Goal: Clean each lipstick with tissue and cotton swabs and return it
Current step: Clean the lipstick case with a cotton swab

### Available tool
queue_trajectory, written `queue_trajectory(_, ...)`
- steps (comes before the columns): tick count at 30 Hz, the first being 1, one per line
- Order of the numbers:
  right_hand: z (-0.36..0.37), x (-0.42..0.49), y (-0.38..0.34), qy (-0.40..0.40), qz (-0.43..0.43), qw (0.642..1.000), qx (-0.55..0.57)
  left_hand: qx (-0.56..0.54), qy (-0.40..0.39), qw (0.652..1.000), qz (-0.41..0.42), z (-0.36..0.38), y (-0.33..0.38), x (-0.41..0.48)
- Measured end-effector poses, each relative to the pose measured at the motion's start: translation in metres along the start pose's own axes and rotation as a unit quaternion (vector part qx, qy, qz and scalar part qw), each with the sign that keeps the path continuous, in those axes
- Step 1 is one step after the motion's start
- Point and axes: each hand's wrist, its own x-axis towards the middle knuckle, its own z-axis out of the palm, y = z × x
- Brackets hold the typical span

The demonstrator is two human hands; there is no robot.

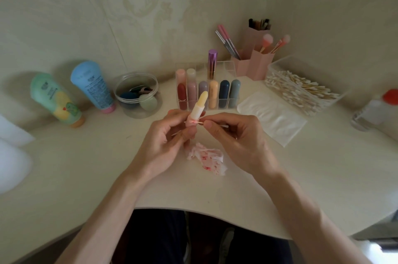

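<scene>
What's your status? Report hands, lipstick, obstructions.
Left hand grips uncapped pale lipstick upright. Right hand pinches cotton swab against its base. Stained tissue on table beneath hands, not blocking.

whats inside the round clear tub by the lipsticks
The tub holds a dark blue sponge, a pale green sponge and a darker piece behind; anything beneath them is covered.
</scene>
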Motion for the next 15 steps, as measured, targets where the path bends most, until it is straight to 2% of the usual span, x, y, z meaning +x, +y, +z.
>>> queue_trajectory(7, 0.002, 0.001, -0.004, -0.001, -0.011, 1.0, 0.012, -0.065, 0.082, 0.994, -0.014, 0.001, 0.006, 0.002)
queue_trajectory(15, 0.0, 0.001, -0.004, 0.001, -0.012, 1.0, 0.023, -0.056, 0.041, 0.997, -0.016, 0.004, 0.011, -0.002)
